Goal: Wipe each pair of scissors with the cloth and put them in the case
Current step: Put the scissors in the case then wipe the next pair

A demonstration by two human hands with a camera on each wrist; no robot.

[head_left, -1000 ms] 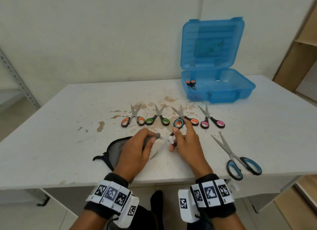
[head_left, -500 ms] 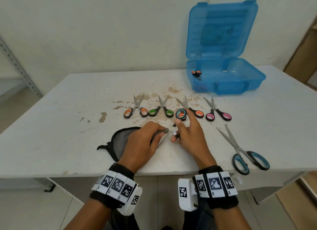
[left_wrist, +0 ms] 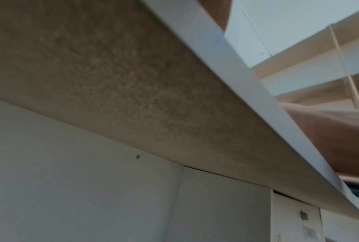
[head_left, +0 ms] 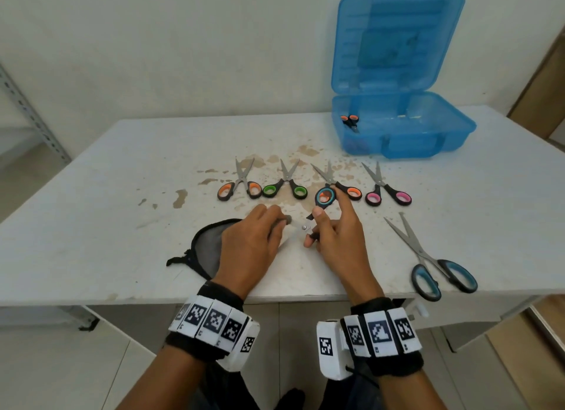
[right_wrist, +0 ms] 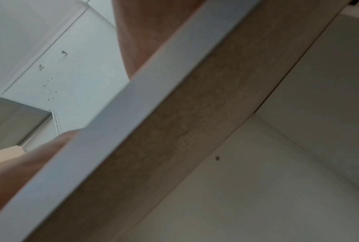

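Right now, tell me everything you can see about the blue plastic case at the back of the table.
The blue case looks like translucent plastic and stands open near the table's far right corner. Its ribbed lid is upright behind the tray, with a dim rectangular patch at its middle. Molded latches sit on the front wall. Inside, by the left wall, lie small scissors with orange-lined handles. Neither hand touches the case.

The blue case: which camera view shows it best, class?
The head view: the blue case stands open on the table's far right, one pair of scissors inside. Both wrist views show only the table's underside and edge, no case.
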